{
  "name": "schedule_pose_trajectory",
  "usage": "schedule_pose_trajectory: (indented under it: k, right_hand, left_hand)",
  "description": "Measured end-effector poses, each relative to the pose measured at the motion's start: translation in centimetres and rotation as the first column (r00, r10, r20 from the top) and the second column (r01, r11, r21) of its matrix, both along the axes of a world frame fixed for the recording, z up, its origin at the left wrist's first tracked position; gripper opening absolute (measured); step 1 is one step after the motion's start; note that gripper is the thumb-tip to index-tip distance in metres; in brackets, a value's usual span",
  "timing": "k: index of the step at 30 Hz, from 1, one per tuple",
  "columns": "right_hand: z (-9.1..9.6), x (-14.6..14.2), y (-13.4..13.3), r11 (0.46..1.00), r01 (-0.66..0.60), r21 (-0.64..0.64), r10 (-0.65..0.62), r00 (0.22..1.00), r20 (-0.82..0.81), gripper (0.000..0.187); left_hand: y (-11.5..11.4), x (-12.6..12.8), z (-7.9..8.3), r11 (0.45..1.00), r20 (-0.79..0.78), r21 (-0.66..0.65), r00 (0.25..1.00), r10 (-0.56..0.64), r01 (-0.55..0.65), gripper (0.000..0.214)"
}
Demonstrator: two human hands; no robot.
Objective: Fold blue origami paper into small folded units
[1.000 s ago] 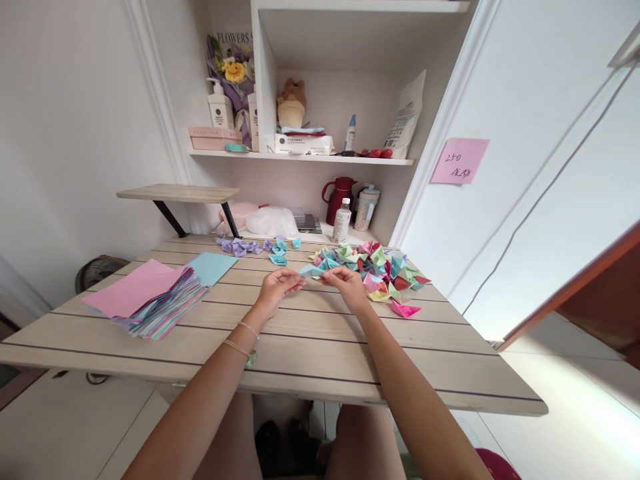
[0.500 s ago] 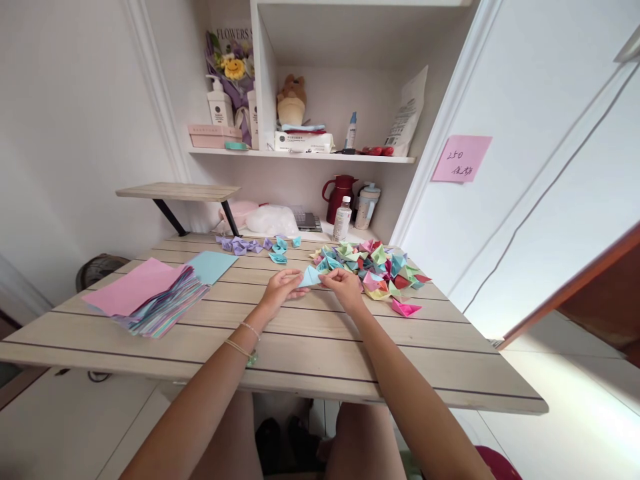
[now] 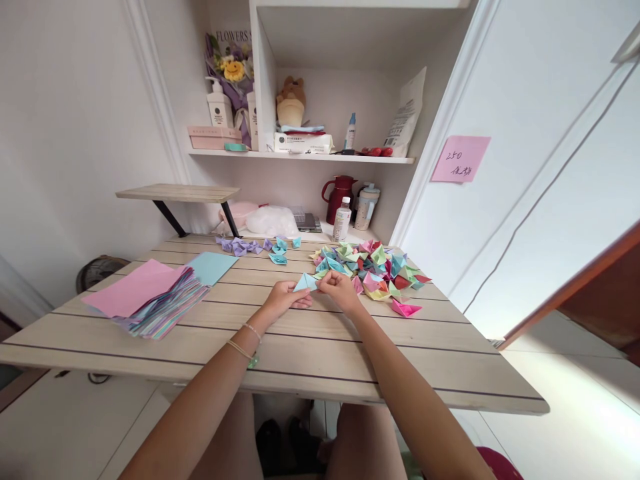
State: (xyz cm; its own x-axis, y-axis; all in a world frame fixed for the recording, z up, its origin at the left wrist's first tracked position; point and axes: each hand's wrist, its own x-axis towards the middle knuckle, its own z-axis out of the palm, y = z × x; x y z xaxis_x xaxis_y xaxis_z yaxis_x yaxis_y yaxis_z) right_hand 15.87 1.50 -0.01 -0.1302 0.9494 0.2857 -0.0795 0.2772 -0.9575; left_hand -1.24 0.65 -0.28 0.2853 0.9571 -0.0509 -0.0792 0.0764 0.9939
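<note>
A light blue piece of folded paper [image 3: 306, 283] is held over the middle of the table, its upper edges rising to a point. My left hand [image 3: 286, 298] grips its left side, with the thumb on the near face and the fingers beneath. At its right corner, my right hand [image 3: 339, 289] pinches the paper between thumb and fingers. Just beyond and to the right lies a heap of colourful folded paper boats [image 3: 377, 263]. One bright pink paper boat [image 3: 406, 308] sits at the near edge of that heap.
A stack of coloured paper sheets [image 3: 155, 293] lies on the left of the wooden table [image 3: 310, 360], beside a blue sheet [image 3: 214, 267]. Purple folded pieces [image 3: 240, 246] and blue folded pieces [image 3: 279, 249] sit farther back. Behind stand a clear bottle [image 3: 342, 220] and a red jug [image 3: 340, 199].
Both hands have come slightly nearer with the folded paper. The paper has turned, and a crease now shows on its near face.
</note>
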Motion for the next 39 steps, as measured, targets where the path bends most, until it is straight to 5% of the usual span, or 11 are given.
schedule_pose_trajectory:
  k: [7,15,32,39]
  right_hand:
    - [-0.3,-0.3,-0.4,0.986,-0.102,-0.132,0.097,0.994,-0.044,0.043]
    - [-0.3,0.3,-0.1,0.949,-0.093,-0.300,0.061,0.992,-0.113,0.036]
    - [-0.4,0.5,0.1,0.967,-0.039,-0.253,0.057,0.996,0.066,0.029]
    - [-0.2,0.5,0.0,0.967,-0.021,-0.253,0.046,0.995,0.093,0.029]
  left_hand:
    - [-0.1,-0.1,-0.1,1.000,-0.029,0.021,0.999,0.013,-0.012,0.027]
    - [0.2,-0.8,0.0,0.996,-0.055,-0.021,0.994,-0.090,0.089,0.031]
    - [0.3,-1.4,0.1,0.951,0.057,-0.093,0.956,-0.289,0.293,0.032]
    - [0.3,-1.4,-0.1,0.962,0.055,-0.099,0.966,-0.251,0.255,0.030]
